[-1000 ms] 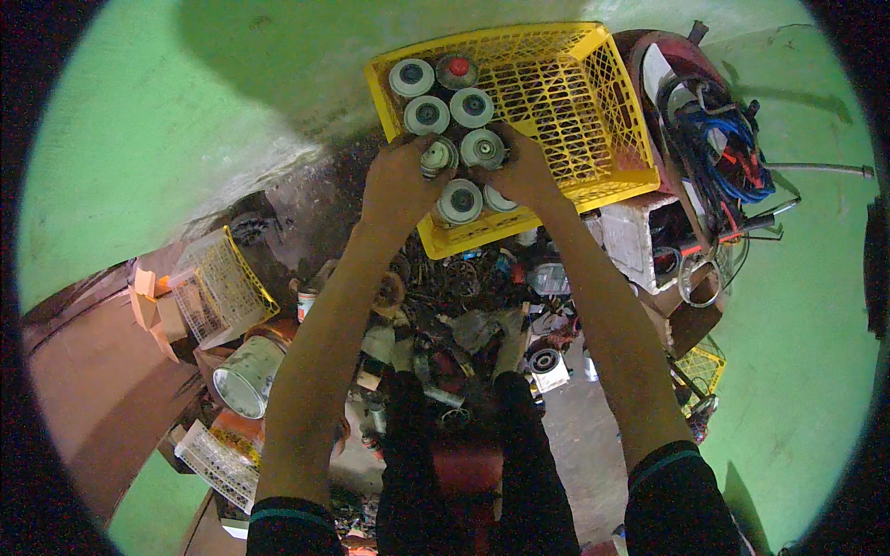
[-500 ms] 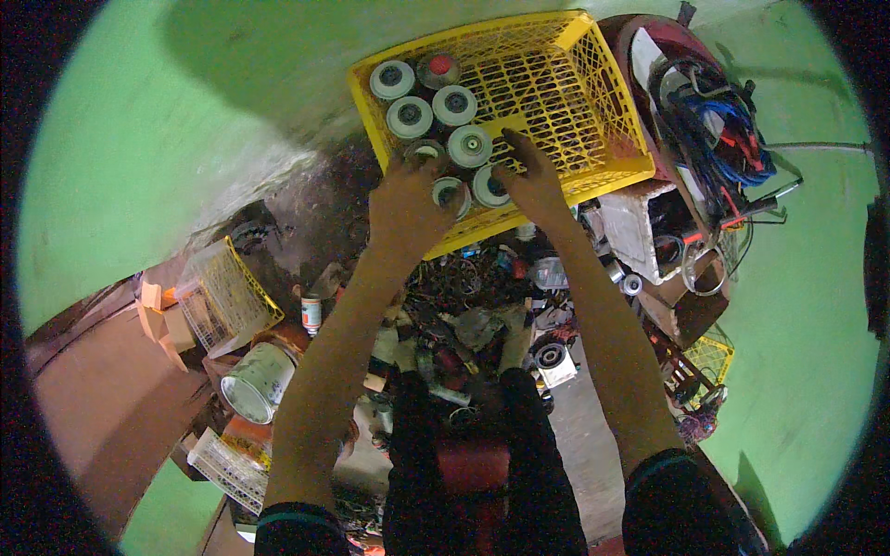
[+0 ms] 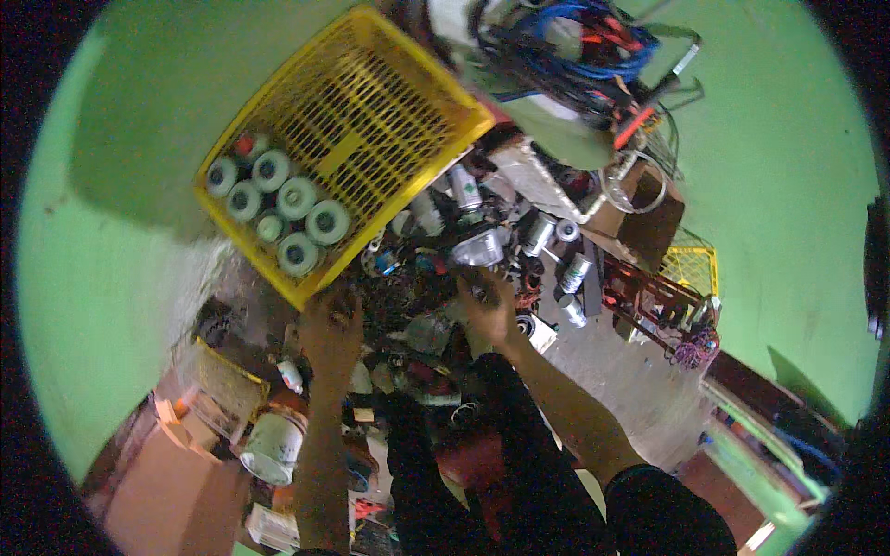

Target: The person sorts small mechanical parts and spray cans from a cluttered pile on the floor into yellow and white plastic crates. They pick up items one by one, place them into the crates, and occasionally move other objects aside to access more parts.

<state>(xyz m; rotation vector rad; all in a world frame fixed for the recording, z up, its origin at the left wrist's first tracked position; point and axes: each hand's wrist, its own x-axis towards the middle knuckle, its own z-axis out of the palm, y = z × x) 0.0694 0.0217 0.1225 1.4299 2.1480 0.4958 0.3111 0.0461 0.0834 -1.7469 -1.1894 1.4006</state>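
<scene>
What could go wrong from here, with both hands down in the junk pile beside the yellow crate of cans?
The right hand and left hand are bare amid the dense junk pile, so a cut or snag seems possible. The cans stand in one corner of the yellow crate; a knock from either arm might topple some. The tangled cables nearby could catch on anything pulled out.

The yellow plastic lattice crate [image 3: 371,120] looks hard and slightly glossy. The pale round-topped spray cans [image 3: 278,208] standing in it show smooth, matt plastic caps. Shiny silver metal cans [image 3: 575,273] gleam among the dark scrap. The blue coiled cables [image 3: 593,46] have smooth plastic sheathing. The brown cardboard box [image 3: 644,222] looks matt and papery.
</scene>
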